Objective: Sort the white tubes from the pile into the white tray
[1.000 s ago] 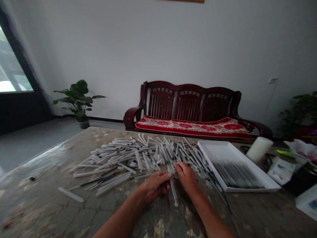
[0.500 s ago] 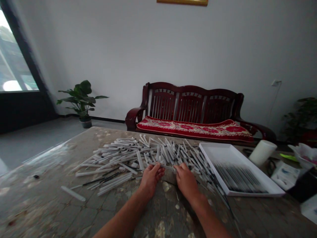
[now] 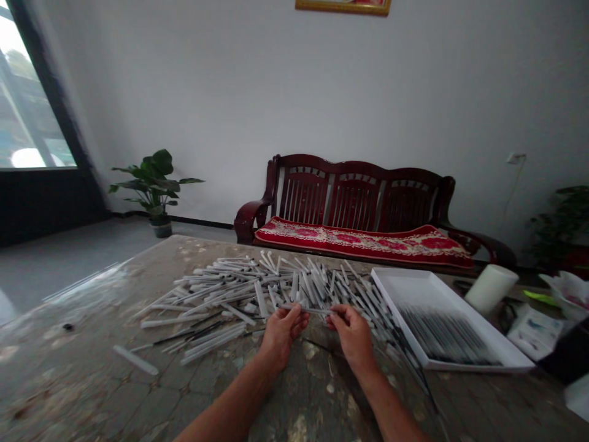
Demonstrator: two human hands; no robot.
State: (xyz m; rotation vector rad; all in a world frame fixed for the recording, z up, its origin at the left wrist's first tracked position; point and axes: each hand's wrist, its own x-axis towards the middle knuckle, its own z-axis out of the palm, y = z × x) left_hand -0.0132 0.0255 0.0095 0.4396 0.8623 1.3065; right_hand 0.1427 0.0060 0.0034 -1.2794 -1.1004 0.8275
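Note:
Near the middle of the table, my left hand [image 3: 284,331] pinches one end of a slim, pale translucent pen barrel [image 3: 316,311]. My right hand [image 3: 353,334] has thumb and fingers closed at its other end, so the barrel lies roughly level between both hands. Whether a dark refill sits inside is too small to tell. Just beyond my hands spreads a loose pile of whitish translucent tubes [image 3: 234,282] mixed with thin black sticks. A white shallow box [image 3: 414,279] to the right holds a row of dark-filled clear pens [image 3: 448,331].
A single tube [image 3: 135,360] and a small black piece [image 3: 68,327] lie on the stone-patterned table [image 3: 92,393]. Right of the box are a white roll [image 3: 491,290] and a small white carton [image 3: 536,330]. A wooden bench [image 3: 350,190] stands behind the table.
My right hand has shifted slightly right and turned, showing more of its fingers and more of the barrel between my hands. The left hand stays nearly in place. The view has shifted slightly.

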